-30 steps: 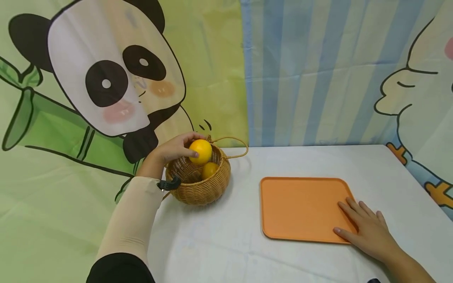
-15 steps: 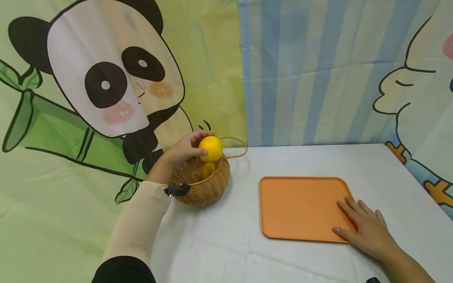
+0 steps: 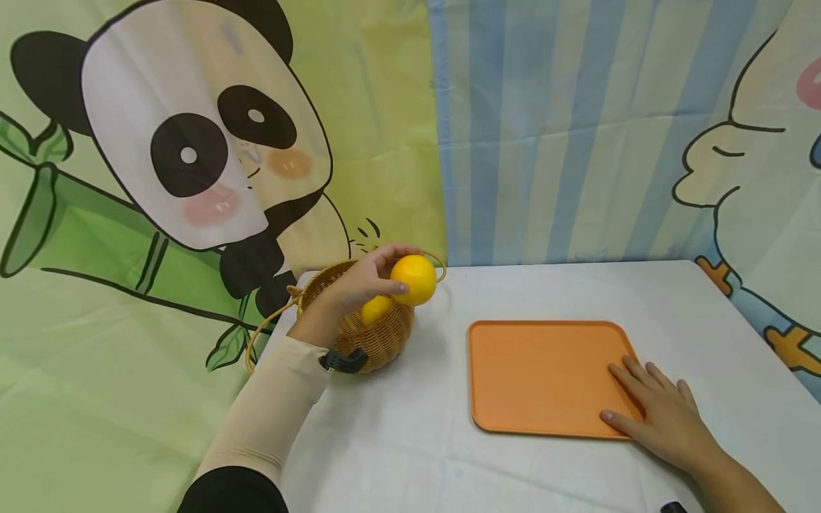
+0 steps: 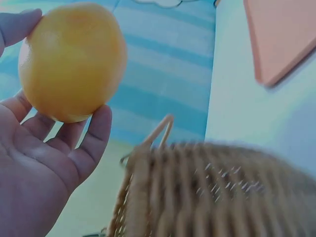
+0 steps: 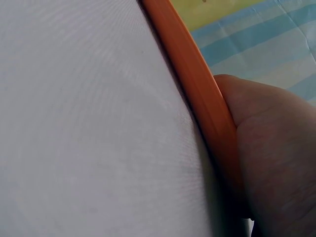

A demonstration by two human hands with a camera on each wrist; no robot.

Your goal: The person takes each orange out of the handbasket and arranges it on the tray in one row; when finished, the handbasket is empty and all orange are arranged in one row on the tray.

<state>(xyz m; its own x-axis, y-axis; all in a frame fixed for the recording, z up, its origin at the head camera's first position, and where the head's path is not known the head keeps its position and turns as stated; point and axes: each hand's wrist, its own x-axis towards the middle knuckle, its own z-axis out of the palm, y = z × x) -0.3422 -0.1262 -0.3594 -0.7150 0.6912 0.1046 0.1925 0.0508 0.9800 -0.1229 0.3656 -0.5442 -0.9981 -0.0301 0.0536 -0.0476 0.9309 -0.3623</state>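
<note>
As the round, glossy yellow fruit (image 3: 413, 281) held in the left grip (image 3: 363, 284) seems firm but slick, mid-girth clasping is advised.

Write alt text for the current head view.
A person's left hand holds a round yellow fruit near the right rim of a wicker basket, with another yellow fruit inside. The right hand rests on the right edge of an orange tray on a white table, a cartoon panda backdrop behind.

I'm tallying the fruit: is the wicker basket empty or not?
Not empty: the head view shows one yellow-orange fruit inside the wicker basket; cannot tell if the left hand hides more.
</note>
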